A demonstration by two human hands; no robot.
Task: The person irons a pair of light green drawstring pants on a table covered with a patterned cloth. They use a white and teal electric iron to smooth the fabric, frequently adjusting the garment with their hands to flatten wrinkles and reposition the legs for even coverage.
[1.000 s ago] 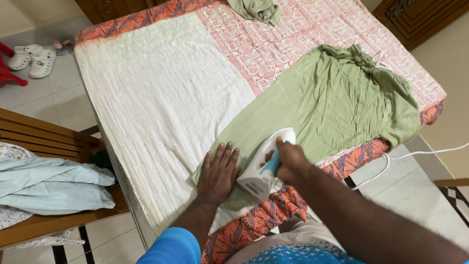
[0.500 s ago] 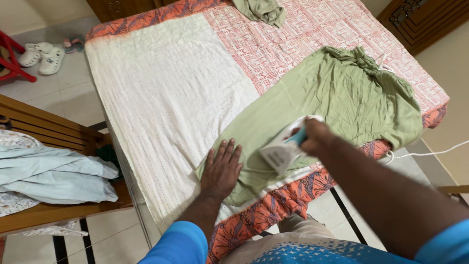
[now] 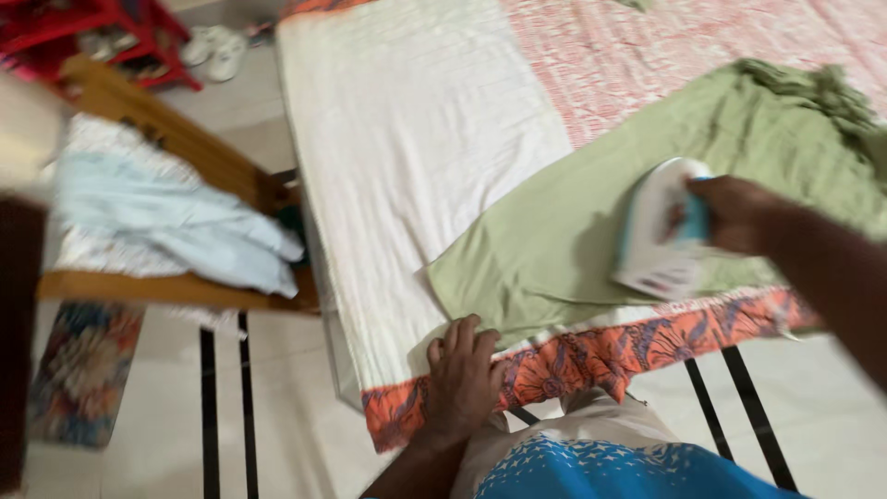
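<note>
At the left of the frame we see a wooden chair [image 3: 199, 152] carrying pale blue clothes [image 3: 171, 226]. In the upper left corner stand red furniture [image 3: 102, 28] and white sandals [image 3: 217, 51]. A patterned mat [image 3: 83, 374] lies lower left on the tiled floor [image 3: 286, 434].

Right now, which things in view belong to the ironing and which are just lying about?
In use:
iron in right hand
green garment
white cloth
left hand on bed edge

Lying about:
pale blue clothes
wooden chair
white shoes

Bare forearms, blue top with pale star-like dots, light beige trousers below
</note>
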